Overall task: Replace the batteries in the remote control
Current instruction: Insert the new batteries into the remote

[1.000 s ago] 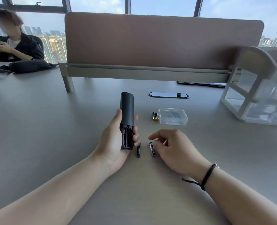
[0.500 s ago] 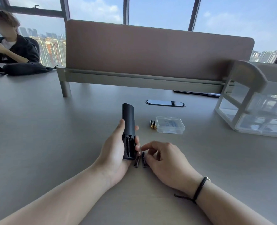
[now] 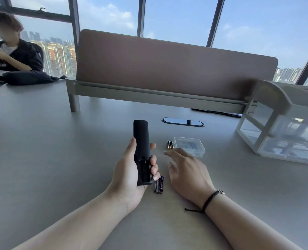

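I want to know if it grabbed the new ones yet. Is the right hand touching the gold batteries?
Apart. The head view shows table between the right hand's outstretched fingertips and the gold batteries by the clear box.

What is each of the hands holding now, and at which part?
The left hand grips the remote control around its lower half, beside the open battery compartment. The right hand holds nothing.

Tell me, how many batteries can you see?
4. Two dark batteries lie together on the desk beside the remote; two gold-tipped batteries lie beside the clear plastic box. The compartment looks empty.
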`<state>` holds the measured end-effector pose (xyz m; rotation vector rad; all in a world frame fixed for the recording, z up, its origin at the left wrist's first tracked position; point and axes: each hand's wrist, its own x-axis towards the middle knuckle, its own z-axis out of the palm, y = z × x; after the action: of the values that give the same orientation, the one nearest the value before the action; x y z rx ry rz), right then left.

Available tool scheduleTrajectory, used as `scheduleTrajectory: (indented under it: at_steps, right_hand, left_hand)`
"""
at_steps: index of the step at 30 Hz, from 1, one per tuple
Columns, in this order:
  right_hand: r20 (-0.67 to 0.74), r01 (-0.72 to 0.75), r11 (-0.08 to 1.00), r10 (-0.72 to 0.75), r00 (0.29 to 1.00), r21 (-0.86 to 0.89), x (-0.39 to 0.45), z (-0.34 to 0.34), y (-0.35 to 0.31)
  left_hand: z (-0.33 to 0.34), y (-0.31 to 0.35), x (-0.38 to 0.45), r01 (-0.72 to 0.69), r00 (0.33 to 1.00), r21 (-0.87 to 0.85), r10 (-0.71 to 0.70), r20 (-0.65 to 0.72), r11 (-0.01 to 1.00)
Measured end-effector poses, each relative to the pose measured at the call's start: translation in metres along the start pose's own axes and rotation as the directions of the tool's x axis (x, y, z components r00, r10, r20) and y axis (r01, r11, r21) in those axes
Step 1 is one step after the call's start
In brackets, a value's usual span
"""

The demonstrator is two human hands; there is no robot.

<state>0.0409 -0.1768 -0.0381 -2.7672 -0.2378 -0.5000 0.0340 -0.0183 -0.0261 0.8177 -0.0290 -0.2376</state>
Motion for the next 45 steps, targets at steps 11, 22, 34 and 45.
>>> scheduleTrajectory:
  at_steps: [11,22,34,45]
  right_hand:
    - [0.266,0.001,0.976,0.058,0.962,-0.217,0.025,0.006,-0.006]
    - [0.17,0.005,0.992,0.016,0.985,-0.128,-0.005,-0.001,-0.006]
    - [0.048,-0.026,0.998,0.028,0.998,-0.049,-0.017,-0.007,0.001]
    - [0.029,-0.013,0.988,0.008,1.0,0.153,-0.018,-0.009,0.008]
  left_hand:
    - [-0.002,0.002,-0.001,0.018,0.999,-0.003,-0.018,0.035,1.0]
    - [-0.003,0.004,-0.001,0.01,0.999,0.012,-0.011,0.041,1.0]
    - [-0.002,0.003,-0.002,0.009,0.999,0.033,-0.011,0.048,0.999]
    - [-0.002,0.003,-0.002,0.037,0.997,0.058,-0.041,0.059,0.998]
